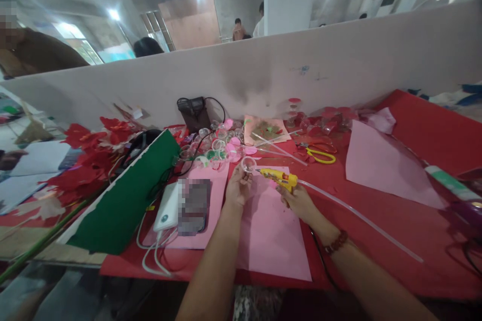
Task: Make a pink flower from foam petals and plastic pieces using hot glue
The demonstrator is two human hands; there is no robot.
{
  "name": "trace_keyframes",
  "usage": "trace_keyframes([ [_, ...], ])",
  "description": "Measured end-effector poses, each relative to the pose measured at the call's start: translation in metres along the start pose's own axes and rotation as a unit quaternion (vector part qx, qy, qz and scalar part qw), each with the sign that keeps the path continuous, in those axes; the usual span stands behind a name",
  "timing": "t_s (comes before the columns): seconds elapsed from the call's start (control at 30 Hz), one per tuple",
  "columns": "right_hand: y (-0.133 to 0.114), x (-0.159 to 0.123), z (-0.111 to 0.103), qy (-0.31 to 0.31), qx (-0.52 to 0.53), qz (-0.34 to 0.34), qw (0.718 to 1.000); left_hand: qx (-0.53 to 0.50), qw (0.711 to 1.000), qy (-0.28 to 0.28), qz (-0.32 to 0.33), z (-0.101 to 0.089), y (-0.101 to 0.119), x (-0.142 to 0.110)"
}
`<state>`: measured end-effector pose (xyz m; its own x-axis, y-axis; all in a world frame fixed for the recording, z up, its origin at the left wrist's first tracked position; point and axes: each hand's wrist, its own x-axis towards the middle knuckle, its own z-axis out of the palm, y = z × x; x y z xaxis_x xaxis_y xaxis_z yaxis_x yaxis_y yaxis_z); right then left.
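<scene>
My left hand [240, 186] holds a small clear plastic cup [248, 164] by its side, with the round rim facing me. In my right hand [300, 202] is a yellow hot glue gun [279, 177], its nozzle pointing left at the cup's edge. Whether the tip touches the cup I cannot tell. A long clear glue stick [361, 216] runs out of the gun's back toward the lower right. Both hands are above a pink sheet [276, 241]. Just beyond them lies a heap of clear cups [218, 145], some with pink or green pieces.
Scissors with yellow handles [320, 154] lie beyond my right hand. Left are a phone [194, 208], a white power bank [166, 205] with cables, and a green board [124, 200]. Red artificial flowers [94, 150] stand farther left. A low partition [241, 75] closes off the back.
</scene>
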<state>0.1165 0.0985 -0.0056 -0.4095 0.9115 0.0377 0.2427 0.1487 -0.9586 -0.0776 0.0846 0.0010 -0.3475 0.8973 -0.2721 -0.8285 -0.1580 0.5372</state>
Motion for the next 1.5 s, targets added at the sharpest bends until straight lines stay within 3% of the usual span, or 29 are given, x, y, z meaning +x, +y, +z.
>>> trace_keyframes([
  [0.27,-0.0051,-0.0001,-0.0016,0.001,0.013,0.007,1.000,0.000,0.999,-0.023,0.024,-0.0042,-0.0033,0.0048],
  [0.83,-0.0103,0.0000,-0.0034,0.004,0.031,0.011,0.999,-0.009,0.999,0.033,-0.002,0.0023,-0.0016,0.0024],
  [1.03,-0.0075,0.0012,-0.0050,-0.002,0.034,0.005,0.999,0.014,1.000,0.005,-0.006,0.0005,-0.0016,0.0028],
  [1.5,-0.0035,0.0015,-0.0051,-0.007,0.050,0.022,0.998,-0.007,1.000,0.009,-0.011,-0.0032,-0.0026,0.0050],
])
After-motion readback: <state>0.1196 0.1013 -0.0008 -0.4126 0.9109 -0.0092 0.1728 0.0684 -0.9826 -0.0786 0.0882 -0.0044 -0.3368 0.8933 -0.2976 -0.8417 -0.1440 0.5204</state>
